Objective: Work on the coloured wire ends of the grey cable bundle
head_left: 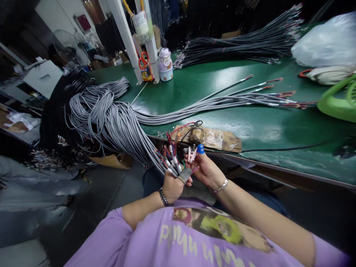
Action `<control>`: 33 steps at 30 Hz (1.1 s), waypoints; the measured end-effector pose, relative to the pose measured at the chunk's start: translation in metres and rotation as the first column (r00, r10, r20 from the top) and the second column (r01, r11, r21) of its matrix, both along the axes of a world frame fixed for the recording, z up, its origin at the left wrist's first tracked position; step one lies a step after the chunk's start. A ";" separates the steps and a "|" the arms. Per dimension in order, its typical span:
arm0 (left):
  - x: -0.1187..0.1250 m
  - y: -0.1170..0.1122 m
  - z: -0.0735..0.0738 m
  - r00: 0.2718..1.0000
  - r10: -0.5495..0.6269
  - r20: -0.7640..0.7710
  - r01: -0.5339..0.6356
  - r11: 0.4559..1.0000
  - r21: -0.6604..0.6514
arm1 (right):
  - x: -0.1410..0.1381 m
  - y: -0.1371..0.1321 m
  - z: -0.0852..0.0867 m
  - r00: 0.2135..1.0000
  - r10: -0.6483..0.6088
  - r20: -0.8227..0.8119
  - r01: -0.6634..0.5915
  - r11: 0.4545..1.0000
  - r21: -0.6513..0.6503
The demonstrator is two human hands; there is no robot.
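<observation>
My left hand (172,187) is closed around the ends of several grey cables (141,139), just in front of the table edge. A grey wrap covers a finger of that hand. Thin coloured wires (170,148) and white sleeves fan out above the fist. Close on its right, my right hand (208,171) is pinched, with a blue cap on its thumb. A small pale pink, clip-like piece (191,154) sits at its fingertips, beside the loose wires. The fingers behind it are partly hidden, so its exact kind is unclear.
A worn wooden block (219,138) with a metal part lies at the green table's (278,129) front edge. More grey cables (178,115) stretch across the top. Behind stand orange-handled scissors (144,61) and a lidded cup (165,66); black cables (233,48) and a green basket (338,100) lie right.
</observation>
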State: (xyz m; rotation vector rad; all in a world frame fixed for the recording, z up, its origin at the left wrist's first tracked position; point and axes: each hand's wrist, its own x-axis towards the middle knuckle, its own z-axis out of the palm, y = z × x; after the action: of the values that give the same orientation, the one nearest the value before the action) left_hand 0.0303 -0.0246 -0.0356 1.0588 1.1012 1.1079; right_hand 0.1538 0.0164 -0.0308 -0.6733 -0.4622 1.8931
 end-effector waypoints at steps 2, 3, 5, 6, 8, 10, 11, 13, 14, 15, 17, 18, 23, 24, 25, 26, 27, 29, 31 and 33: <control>-0.002 -0.001 -0.001 1.000 -0.001 0.019 0.001 1.000 0.006 | 0.002 0.000 -0.001 0.997 -0.071 0.010 0.071 0.997 -0.042; -0.003 -0.002 -0.001 1.000 -0.002 0.023 0.002 1.000 0.008 | 0.004 -0.001 0.000 0.997 -0.081 0.009 0.082 0.995 -0.057; -0.006 -0.005 -0.001 1.000 -0.002 0.022 0.002 1.000 -0.001 | 0.007 -0.001 0.001 0.998 -0.056 -0.002 0.056 0.996 -0.072; -0.008 -0.006 -0.001 1.000 0.001 0.017 -0.001 1.000 -0.009 | 0.008 -0.002 0.002 0.999 -0.042 -0.005 0.041 0.997 -0.071; -0.010 -0.008 -0.001 1.000 0.018 0.005 -0.018 1.000 -0.025 | 0.011 -0.001 0.003 1.000 -0.021 0.000 0.021 0.998 -0.054; -0.011 -0.008 0.000 0.999 0.049 0.002 -0.049 0.998 -0.030 | 0.012 -0.001 0.003 1.000 -0.015 0.016 0.016 0.999 -0.031; -0.011 -0.008 0.001 0.998 0.063 0.006 -0.063 0.998 -0.030 | 0.013 -0.001 0.003 1.000 -0.011 0.025 0.012 1.000 -0.021; -0.009 -0.006 0.004 0.996 0.085 0.033 -0.084 0.996 -0.035 | 0.013 -0.002 0.001 0.997 -0.021 0.067 0.021 1.000 0.005; -0.008 -0.005 0.006 0.994 0.093 0.049 -0.091 0.995 -0.044 | 0.012 -0.003 0.000 0.992 -0.052 0.113 0.049 0.998 0.032; -0.006 -0.004 0.008 0.993 0.100 0.065 -0.096 0.994 -0.056 | 0.011 -0.003 -0.001 0.979 -0.104 0.174 0.093 0.993 0.069; -0.004 -0.001 0.011 0.991 0.106 0.087 -0.099 0.992 -0.076 | 0.010 -0.005 -0.004 0.925 -0.232 0.302 0.193 0.969 0.153; -0.002 0.000 0.013 0.990 0.108 0.091 -0.100 0.992 -0.080 | 0.009 -0.005 -0.005 0.899 -0.275 0.342 0.223 0.957 0.183; 0.003 0.004 0.018 0.991 0.100 0.083 -0.093 0.992 -0.080 | 0.006 -0.005 0.003 0.977 -0.030 0.209 0.003 0.992 0.129; 0.004 0.004 0.018 0.992 0.099 0.082 -0.092 0.993 -0.080 | 0.005 -0.005 0.006 0.986 0.051 0.156 -0.070 0.991 0.115; 0.004 0.004 0.018 0.992 0.099 0.079 -0.093 0.993 -0.079 | 0.004 -0.005 0.008 0.987 0.113 0.112 -0.125 0.986 0.107; 0.005 0.004 0.018 0.992 0.101 0.075 -0.096 0.992 -0.078 | 0.004 -0.004 0.010 0.986 0.148 0.080 -0.155 0.983 0.100; 0.005 0.004 0.017 0.992 0.103 0.071 -0.097 0.992 -0.078 | 0.003 -0.004 0.010 0.986 0.155 0.062 -0.160 0.983 0.093; 0.004 0.004 0.014 0.993 0.102 0.064 -0.097 0.992 -0.078 | 0.002 -0.003 0.009 0.992 0.111 0.064 -0.116 0.990 0.075; 0.003 0.003 0.011 0.994 0.094 0.055 -0.090 0.993 -0.079 | 0.002 -0.001 0.004 0.995 0.041 0.096 -0.047 0.997 0.061; 0.002 0.003 0.008 0.995 0.090 0.040 -0.086 0.993 -0.081 | 0.002 0.001 0.000 0.992 -0.021 0.124 0.013 0.998 0.063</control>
State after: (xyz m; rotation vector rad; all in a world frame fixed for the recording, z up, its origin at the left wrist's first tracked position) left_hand 0.0327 -0.0214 -0.0273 0.9272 1.1564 1.1426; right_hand 0.1556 0.0173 -0.0309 -0.7552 -0.5909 1.8198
